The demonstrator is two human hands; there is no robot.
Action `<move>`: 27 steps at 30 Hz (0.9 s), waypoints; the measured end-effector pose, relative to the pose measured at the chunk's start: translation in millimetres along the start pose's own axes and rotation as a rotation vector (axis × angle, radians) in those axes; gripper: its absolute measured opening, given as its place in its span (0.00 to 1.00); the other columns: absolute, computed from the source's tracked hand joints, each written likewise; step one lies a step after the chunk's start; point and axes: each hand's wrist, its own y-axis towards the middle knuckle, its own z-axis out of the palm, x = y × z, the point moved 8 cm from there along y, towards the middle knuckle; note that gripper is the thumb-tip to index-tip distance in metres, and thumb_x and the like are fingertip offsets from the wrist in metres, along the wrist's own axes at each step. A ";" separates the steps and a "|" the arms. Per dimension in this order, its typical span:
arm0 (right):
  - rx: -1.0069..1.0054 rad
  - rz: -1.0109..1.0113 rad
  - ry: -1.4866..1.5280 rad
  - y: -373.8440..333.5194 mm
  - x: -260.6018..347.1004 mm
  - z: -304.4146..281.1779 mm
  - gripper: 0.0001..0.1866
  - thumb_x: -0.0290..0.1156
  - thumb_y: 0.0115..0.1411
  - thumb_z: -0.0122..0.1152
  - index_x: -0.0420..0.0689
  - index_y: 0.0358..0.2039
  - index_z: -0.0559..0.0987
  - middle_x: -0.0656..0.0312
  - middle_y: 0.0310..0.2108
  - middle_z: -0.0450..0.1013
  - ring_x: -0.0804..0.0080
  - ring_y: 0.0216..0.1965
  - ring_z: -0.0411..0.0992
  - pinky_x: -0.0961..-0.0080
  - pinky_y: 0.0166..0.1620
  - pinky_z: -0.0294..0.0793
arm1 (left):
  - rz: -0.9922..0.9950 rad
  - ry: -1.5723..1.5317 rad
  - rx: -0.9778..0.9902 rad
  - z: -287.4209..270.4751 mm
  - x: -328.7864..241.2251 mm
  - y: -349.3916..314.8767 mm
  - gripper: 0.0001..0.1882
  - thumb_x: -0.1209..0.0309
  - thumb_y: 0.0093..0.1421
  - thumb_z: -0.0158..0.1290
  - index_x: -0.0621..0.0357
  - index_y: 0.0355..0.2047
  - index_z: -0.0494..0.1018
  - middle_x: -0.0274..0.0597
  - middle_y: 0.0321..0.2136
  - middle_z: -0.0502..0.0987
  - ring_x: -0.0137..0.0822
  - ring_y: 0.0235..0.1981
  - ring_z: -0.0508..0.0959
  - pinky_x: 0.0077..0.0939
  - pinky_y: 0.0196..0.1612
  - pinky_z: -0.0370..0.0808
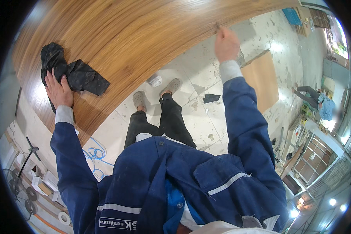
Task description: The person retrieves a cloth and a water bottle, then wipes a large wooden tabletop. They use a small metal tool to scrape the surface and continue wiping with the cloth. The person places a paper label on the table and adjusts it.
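Observation:
A wide wood-grain board [144, 35] spans the upper part of the head view. On its left end lies a crumpled black cloth or plastic piece [87, 78]. My left hand [59, 90] rests flat against the lower side of this black piece, fingers stretched out, not gripping it. Over at the board's right-hand edge, my right hand [227, 45] is closed in a pinch. A small dark tip pokes out at its fingertips, too small to name.
A brown sheet [263, 80] and a black scrap [211, 98] lie on the floor to the right. Blue hose [95, 152] coils below the board at left, near a fan [23, 195]. Another person [319, 102] is far right.

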 end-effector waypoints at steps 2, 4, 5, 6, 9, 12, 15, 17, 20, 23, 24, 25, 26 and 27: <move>-0.052 -0.202 0.059 -26.5 52.7 -2.2 0.07 0.30 0.58 0.55 0.47 0.37 0.78 0.54 0.31 0.74 0.53 0.36 0.74 0.61 0.36 0.73 | -0.024 -0.012 0.013 1.2 2.1 0.4 0.32 0.50 0.71 0.34 0.46 0.71 0.51 0.44 0.73 0.48 0.45 0.74 0.45 0.47 0.72 0.41; -0.082 -0.373 0.282 -73.0 119.0 -3.1 0.10 0.28 0.57 0.56 0.47 0.39 0.79 0.54 0.29 0.74 0.53 0.36 0.74 0.61 0.36 0.73 | -0.012 -0.026 -0.003 0.7 1.5 0.8 0.32 0.50 0.71 0.34 0.46 0.71 0.51 0.44 0.73 0.48 0.45 0.74 0.46 0.47 0.72 0.41; -0.022 -0.492 0.375 -77.8 132.7 -5.7 0.11 0.27 0.56 0.56 0.47 0.40 0.79 0.54 0.28 0.74 0.53 0.36 0.74 0.60 0.36 0.73 | -0.010 -0.024 -0.007 0.9 1.5 1.0 0.32 0.50 0.71 0.34 0.46 0.71 0.51 0.44 0.73 0.48 0.45 0.74 0.45 0.47 0.72 0.41; -0.025 -0.380 0.279 -74.8 127.1 -3.7 0.11 0.27 0.57 0.56 0.47 0.41 0.79 0.54 0.29 0.74 0.53 0.36 0.74 0.60 0.37 0.74 | -0.007 -0.023 -0.010 1.0 1.5 1.4 0.32 0.49 0.71 0.34 0.46 0.71 0.51 0.44 0.73 0.48 0.45 0.74 0.45 0.47 0.73 0.41; -0.010 -0.198 0.098 -41.6 73.9 -9.5 0.12 0.29 0.60 0.56 0.47 0.44 0.80 0.53 0.32 0.76 0.52 0.38 0.75 0.60 0.40 0.75 | -0.020 -0.013 0.006 3.1 2.6 1.4 0.33 0.49 0.71 0.34 0.46 0.72 0.51 0.44 0.73 0.48 0.45 0.74 0.45 0.46 0.73 0.40; -0.115 -0.071 0.094 -20.7 23.7 -17.3 0.12 0.32 0.59 0.57 0.47 0.43 0.80 0.53 0.34 0.76 0.52 0.41 0.74 0.57 0.44 0.74 | -0.032 0.005 0.021 4.4 3.5 0.4 0.33 0.49 0.71 0.34 0.46 0.72 0.51 0.43 0.73 0.48 0.45 0.74 0.45 0.46 0.73 0.40; -0.067 -0.185 0.150 -29.1 24.8 -9.6 0.11 0.32 0.60 0.57 0.47 0.43 0.80 0.53 0.35 0.76 0.51 0.42 0.74 0.56 0.45 0.73 | -0.031 -0.007 0.016 3.9 3.1 0.3 0.33 0.49 0.71 0.34 0.46 0.72 0.50 0.43 0.73 0.48 0.45 0.74 0.45 0.46 0.73 0.40; -0.054 -0.233 0.164 -40.4 35.1 -8.0 0.11 0.30 0.60 0.56 0.47 0.42 0.81 0.53 0.35 0.77 0.51 0.41 0.74 0.57 0.44 0.74 | -0.033 -0.014 0.012 3.6 3.2 0.7 0.33 0.50 0.71 0.34 0.46 0.72 0.50 0.43 0.73 0.47 0.45 0.74 0.45 0.46 0.73 0.40; -0.117 -0.170 0.122 -43.8 31.7 -16.9 0.10 0.28 0.60 0.56 0.47 0.40 0.81 0.54 0.34 0.76 0.52 0.40 0.74 0.60 0.42 0.75 | -0.036 -0.012 0.018 3.9 3.7 0.7 0.32 0.50 0.71 0.34 0.46 0.72 0.50 0.43 0.73 0.47 0.45 0.74 0.45 0.46 0.73 0.40; -0.135 -0.137 0.115 -35.3 19.3 -23.7 0.09 0.27 0.59 0.57 0.46 0.40 0.82 0.55 0.33 0.76 0.53 0.38 0.75 0.62 0.40 0.75 | -0.029 -0.007 0.017 3.2 3.2 0.7 0.32 0.51 0.71 0.34 0.47 0.72 0.50 0.43 0.73 0.47 0.45 0.74 0.45 0.46 0.73 0.40; -0.120 -0.194 0.124 -34.1 20.9 -23.4 0.09 0.26 0.59 0.59 0.46 0.40 0.82 0.54 0.33 0.76 0.53 0.37 0.75 0.61 0.40 0.75 | -0.032 -0.004 0.017 3.0 3.3 0.6 0.32 0.51 0.71 0.34 0.47 0.72 0.50 0.43 0.73 0.47 0.45 0.74 0.45 0.46 0.73 0.40; -0.018 -0.252 0.118 -34.8 25.1 -14.9 0.09 0.26 0.59 0.60 0.45 0.40 0.82 0.54 0.33 0.76 0.52 0.37 0.75 0.61 0.40 0.75 | -0.022 0.006 0.011 2.2 2.4 0.5 0.32 0.51 0.71 0.34 0.47 0.72 0.50 0.44 0.73 0.48 0.45 0.74 0.45 0.47 0.73 0.40; -0.124 -0.240 0.158 -36.3 23.2 -22.5 0.09 0.26 0.59 0.59 0.46 0.40 0.82 0.55 0.32 0.76 0.53 0.37 0.75 0.61 0.39 0.75 | -0.033 -0.001 0.012 2.3 3.0 0.7 0.32 0.51 0.71 0.34 0.47 0.72 0.50 0.44 0.73 0.48 0.45 0.74 0.45 0.47 0.73 0.40; -0.143 -0.228 0.184 -39.1 23.3 -22.3 0.08 0.26 0.59 0.58 0.46 0.39 0.82 0.55 0.32 0.76 0.54 0.37 0.75 0.62 0.39 0.75 | -0.031 -0.002 0.010 1.9 2.8 0.6 0.32 0.51 0.71 0.34 0.47 0.72 0.50 0.44 0.73 0.48 0.46 0.74 0.45 0.47 0.73 0.40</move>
